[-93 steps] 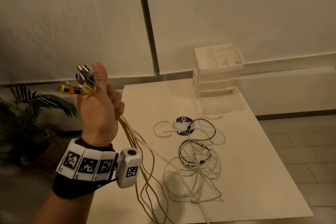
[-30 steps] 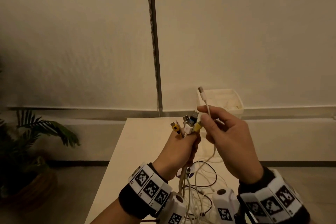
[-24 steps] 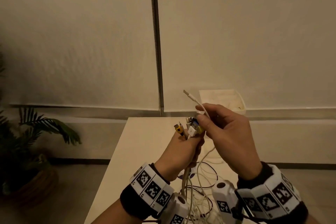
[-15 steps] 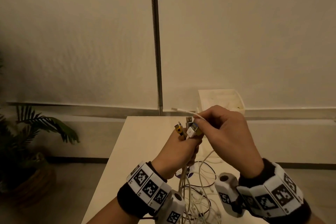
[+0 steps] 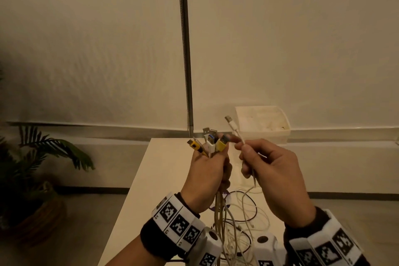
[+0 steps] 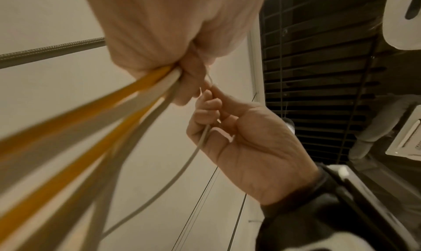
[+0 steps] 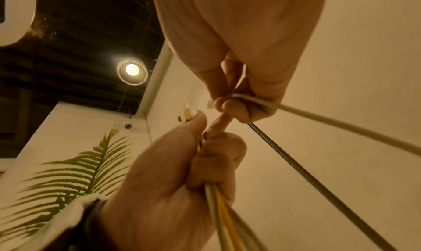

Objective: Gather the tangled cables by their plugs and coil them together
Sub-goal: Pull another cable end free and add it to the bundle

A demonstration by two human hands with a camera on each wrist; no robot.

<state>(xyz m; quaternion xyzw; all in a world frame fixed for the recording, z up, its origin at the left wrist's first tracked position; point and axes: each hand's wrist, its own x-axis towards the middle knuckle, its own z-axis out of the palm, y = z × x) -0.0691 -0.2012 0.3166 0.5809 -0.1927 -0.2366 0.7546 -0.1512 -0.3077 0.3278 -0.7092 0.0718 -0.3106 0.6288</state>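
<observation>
My left hand (image 5: 208,170) is raised above the table and grips a bundle of cables just below their plugs (image 5: 210,141), which are yellow, white and blue and stick up out of the fist. The yellow and white cords (image 6: 95,114) hang down from it. Just to its right, my right hand (image 5: 267,170) pinches a thin white cable (image 5: 237,134) below its upright plug (image 5: 229,119). That cable (image 7: 296,112) runs through the right fingers and drops toward the table. A tangle of white and black cables (image 5: 241,218) lies on the white table (image 5: 164,170) beneath both hands.
A white plastic drawer box (image 5: 262,123) stands at the table's far end against the wall. A vertical metal strip (image 5: 185,49) runs up the wall. A potted palm (image 5: 32,168) stands on the floor to the left.
The left hand came in from the far left to the middle. The right hand brought up a thin white cable; its plug tipped left over the bundle, then swung upright and slightly away to the right.
</observation>
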